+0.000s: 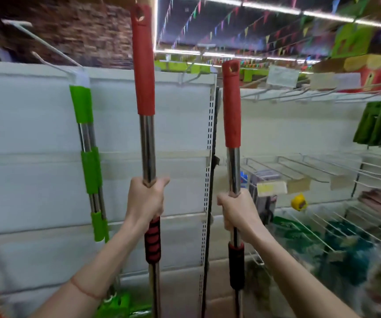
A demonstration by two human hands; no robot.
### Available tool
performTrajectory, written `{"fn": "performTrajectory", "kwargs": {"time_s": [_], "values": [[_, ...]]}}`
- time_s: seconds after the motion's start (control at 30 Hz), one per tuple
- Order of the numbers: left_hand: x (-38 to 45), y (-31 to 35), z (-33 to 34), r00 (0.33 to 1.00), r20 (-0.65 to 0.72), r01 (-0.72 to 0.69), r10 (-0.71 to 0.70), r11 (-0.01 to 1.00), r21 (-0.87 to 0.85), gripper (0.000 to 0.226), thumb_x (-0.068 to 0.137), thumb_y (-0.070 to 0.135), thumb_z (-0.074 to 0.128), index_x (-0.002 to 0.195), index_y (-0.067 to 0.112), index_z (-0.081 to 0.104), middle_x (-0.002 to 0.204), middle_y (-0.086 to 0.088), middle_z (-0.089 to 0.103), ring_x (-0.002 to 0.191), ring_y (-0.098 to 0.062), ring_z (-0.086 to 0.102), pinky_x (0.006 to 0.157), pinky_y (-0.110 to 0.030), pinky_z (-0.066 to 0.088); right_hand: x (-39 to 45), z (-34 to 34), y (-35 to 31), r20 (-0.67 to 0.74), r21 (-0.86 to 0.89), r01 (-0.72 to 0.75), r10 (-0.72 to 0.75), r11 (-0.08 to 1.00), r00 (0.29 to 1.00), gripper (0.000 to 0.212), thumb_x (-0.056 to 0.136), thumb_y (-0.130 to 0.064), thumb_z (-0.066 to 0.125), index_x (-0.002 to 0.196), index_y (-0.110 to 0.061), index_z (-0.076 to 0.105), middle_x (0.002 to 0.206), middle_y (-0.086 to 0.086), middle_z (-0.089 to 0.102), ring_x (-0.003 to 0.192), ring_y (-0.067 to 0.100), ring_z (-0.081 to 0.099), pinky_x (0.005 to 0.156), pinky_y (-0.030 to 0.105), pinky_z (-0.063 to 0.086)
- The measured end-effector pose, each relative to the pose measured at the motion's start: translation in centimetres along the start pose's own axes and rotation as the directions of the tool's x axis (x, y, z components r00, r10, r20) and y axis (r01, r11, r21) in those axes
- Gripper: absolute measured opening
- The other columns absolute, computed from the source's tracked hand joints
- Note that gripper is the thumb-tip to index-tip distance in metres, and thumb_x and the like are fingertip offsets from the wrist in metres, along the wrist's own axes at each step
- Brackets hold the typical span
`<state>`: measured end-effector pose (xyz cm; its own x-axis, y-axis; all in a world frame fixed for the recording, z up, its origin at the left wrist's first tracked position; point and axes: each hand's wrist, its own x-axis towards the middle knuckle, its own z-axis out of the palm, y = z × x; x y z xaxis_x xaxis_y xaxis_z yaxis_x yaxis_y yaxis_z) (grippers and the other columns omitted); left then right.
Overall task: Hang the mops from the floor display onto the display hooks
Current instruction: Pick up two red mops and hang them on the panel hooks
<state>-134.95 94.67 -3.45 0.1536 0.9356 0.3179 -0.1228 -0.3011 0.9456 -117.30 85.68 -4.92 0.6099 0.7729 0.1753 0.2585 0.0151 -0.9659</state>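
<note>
I hold two red-handled mops upright in front of a white display panel (pixel 35 184). My left hand (pixel 146 200) grips the steel shaft of the taller mop (pixel 143 65), whose red top with a hanging hole reaches near the frame's top. My right hand (pixel 237 212) grips the shaft of the shorter mop (pixel 231 106), its hole at shelf-top height. Green-handled mops (pixel 86 138) hang from a long wire hook (pixel 47 47) at the upper left. Another wire hook (pixel 194 72) juts from the panel's top between the two red handles. The mop heads are out of view.
Wire shelves (pixel 322 166) with packaged goods run along the right, with price tags (pixel 282 75) on hooks above. A perforated upright (pixel 208 180) marks the panel's right edge. A green mop part (pixel 118 304) lies low at the panel's foot.
</note>
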Motion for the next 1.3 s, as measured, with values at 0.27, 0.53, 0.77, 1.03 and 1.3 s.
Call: {"fn": "performTrajectory", "kwargs": {"time_s": [0.27, 0.53, 0.77, 1.03, 1.3], "values": [[2.0, 0.1, -1.2, 0.998, -0.052, -0.021, 0.022, 1.000, 0.021, 0.049, 0.092, 0.016, 0.066, 0.061, 0.024, 0.028, 0.048, 0.000, 0.022, 0.036, -0.014, 0.021, 0.045, -0.026, 0.021, 4.4, 2.2, -0.6, 0.029, -0.005, 0.006, -0.006, 1.000, 1.000, 0.028, 0.084, -0.005, 0.054, 0.061, -0.014, 0.040, 0.041, 0.003, 0.034, 0.031, 0.018, 0.032, 0.039, 0.019, 0.027], [3.2, -0.2, -4.5, 0.993, -0.115, -0.028, 0.033, 0.999, 0.043, 0.051, 0.095, 0.015, 0.066, 0.060, 0.022, 0.029, 0.043, 0.001, 0.022, 0.031, -0.014, 0.019, 0.044, -0.024, 0.022, 5.8, 4.4, -1.4, 0.036, 0.003, -0.014, 0.014, 1.000, 0.999, 0.028, 0.088, 0.000, 0.052, 0.065, -0.012, 0.041, 0.043, 0.003, 0.034, 0.029, 0.017, 0.032, 0.037, 0.018, 0.026], [3.9, -0.8, -6.2, 0.991, -0.120, -0.042, 0.052, 0.995, 0.089, 0.049, 0.095, 0.020, 0.066, 0.061, 0.020, 0.031, 0.043, -0.002, 0.023, 0.032, -0.016, 0.022, 0.044, -0.025, 0.026, 5.4, 4.8, -0.7, 0.055, 0.012, -0.022, 0.022, 1.000, 0.998, 0.026, 0.091, -0.002, 0.053, 0.068, -0.012, 0.046, 0.044, 0.001, 0.036, 0.032, 0.015, 0.033, 0.036, 0.022, 0.030], [4.1, -1.1, -7.2, 0.994, -0.096, -0.034, 0.045, 0.993, 0.114, 0.045, 0.093, 0.019, 0.066, 0.062, 0.011, 0.034, 0.045, -0.003, 0.022, 0.034, -0.018, 0.022, 0.045, -0.028, 0.025, 4.5, 5.2, -0.6, 0.060, 0.016, -0.020, 0.019, 1.000, 0.998, 0.017, 0.089, -0.003, 0.052, 0.076, -0.012, 0.045, 0.051, 0.006, 0.033, 0.034, 0.017, 0.029, 0.039, 0.025, 0.029], [3.6, -1.0, -7.8, 0.996, -0.076, -0.036, 0.046, 0.992, 0.123, 0.048, 0.096, 0.018, 0.064, 0.060, 0.013, 0.033, 0.044, -0.004, 0.023, 0.034, -0.018, 0.022, 0.044, -0.028, 0.026, 5.2, 5.8, -1.3, 0.052, 0.002, -0.012, 0.012, 1.000, 0.999, 0.016, 0.090, -0.004, 0.052, 0.075, -0.008, 0.049, 0.048, 0.006, 0.035, 0.032, 0.018, 0.031, 0.037, 0.023, 0.029]]}}
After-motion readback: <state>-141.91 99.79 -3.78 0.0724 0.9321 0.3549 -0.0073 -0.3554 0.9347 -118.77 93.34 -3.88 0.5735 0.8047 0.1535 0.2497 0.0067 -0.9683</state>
